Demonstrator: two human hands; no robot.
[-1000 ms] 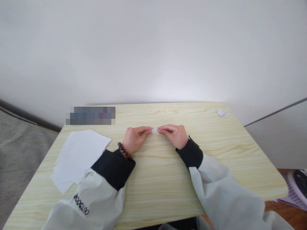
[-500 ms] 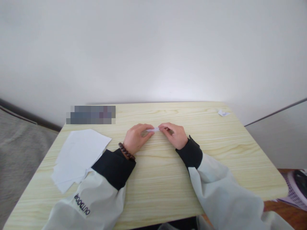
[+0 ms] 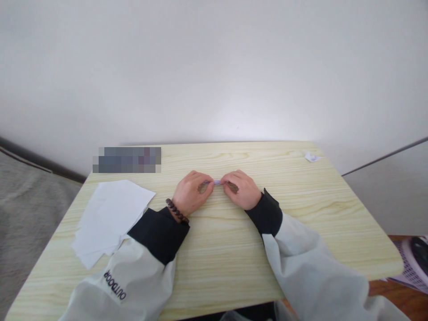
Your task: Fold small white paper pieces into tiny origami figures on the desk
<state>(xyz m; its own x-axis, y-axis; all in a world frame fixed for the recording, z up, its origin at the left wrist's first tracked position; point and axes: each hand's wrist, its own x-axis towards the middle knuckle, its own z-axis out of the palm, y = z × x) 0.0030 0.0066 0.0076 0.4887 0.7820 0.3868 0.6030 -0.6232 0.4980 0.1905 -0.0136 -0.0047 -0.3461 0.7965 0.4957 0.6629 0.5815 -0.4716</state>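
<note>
Between my two hands is a narrow strip of folded white paper (image 3: 217, 182), held level just over the table. My left hand (image 3: 191, 191), with a dark bead bracelet at the wrist, pinches its left end between thumb and fingers. The right end is pinched the same way by my right hand (image 3: 242, 189). Only the short middle of the strip shows; fingers cover both ends.
Loose white paper sheets (image 3: 113, 211) lie overlapping on the left of the wooden table (image 3: 321, 223). A small folded paper piece (image 3: 312, 157) sits at the far right. A pixelated patch (image 3: 127, 160) hides something at the back left. The wall (image 3: 214, 71) stands behind.
My fingers have closed more tightly on the paper strip, thumbs nearer the fingertips. The strip looks thinner and is tilted slightly differently. The sheets and the small paper piece stay put.
</note>
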